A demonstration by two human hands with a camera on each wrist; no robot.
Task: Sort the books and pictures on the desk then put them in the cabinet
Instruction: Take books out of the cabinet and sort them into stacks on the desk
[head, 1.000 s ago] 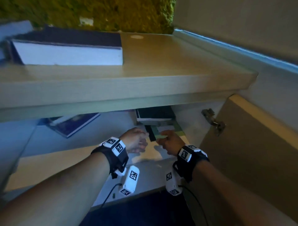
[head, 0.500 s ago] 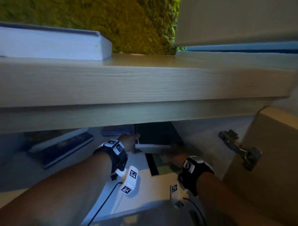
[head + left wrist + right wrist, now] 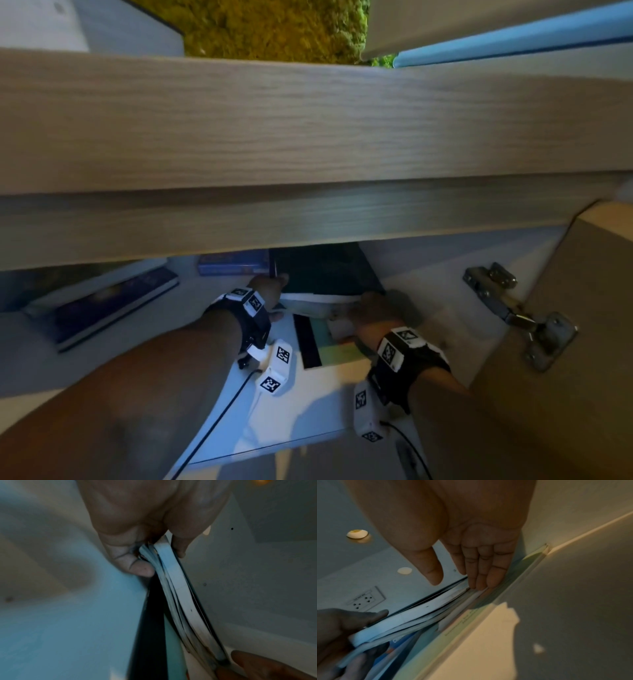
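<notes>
Inside the cabinet lies a stack of books with a dark cover on top. My left hand grips its left front corner, thumb above and fingers beneath, as the left wrist view shows on the white page edges. My right hand holds its fingers straight, their tips touching the stack's right front edge. Under the stack a flat green picture with a black stripe lies on the cabinet floor and sticks out towards me.
A dark blue book lies at the cabinet's left, another blue book at the back. The desk top's thick edge hangs just above. The open door and its metal hinge stand close right. A power outlet is on the back wall.
Both hands have gone deeper into the cabinet, from the green picture up to the book stack. My left hand has taken hold of the stack. The view has dropped below the desk top.
</notes>
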